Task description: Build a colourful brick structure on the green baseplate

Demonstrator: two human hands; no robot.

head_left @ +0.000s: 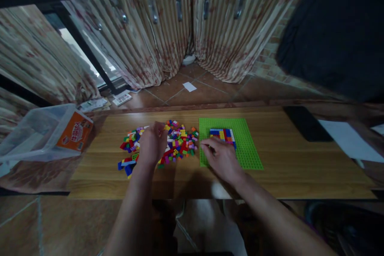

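My left hand (152, 144) is over a spread pile of small building bricks (180, 144) in many colours, its fingers pinched together. A yellow brick (167, 127) shows right at the fingertips; whether it is gripped or lies in the pile behind is unclear. On the right, a green studded baseplate (247, 150) lies flat on the table. It carries a block of bricks (223, 133) in blue, yellow, red and white, set close together. My right hand (223, 158) is over the baseplate's left part, covering the near side of that block. Its thumb and fingers are curled closed, and anything between them is hidden.
The bricks and baseplate are on a wooden table (288, 168). A black flat object (307, 124) and white paper (351, 138) lie to the right. At the left is a clear plastic bin (39, 132) with an orange label. Curtains (222, 36) hang beyond the table.
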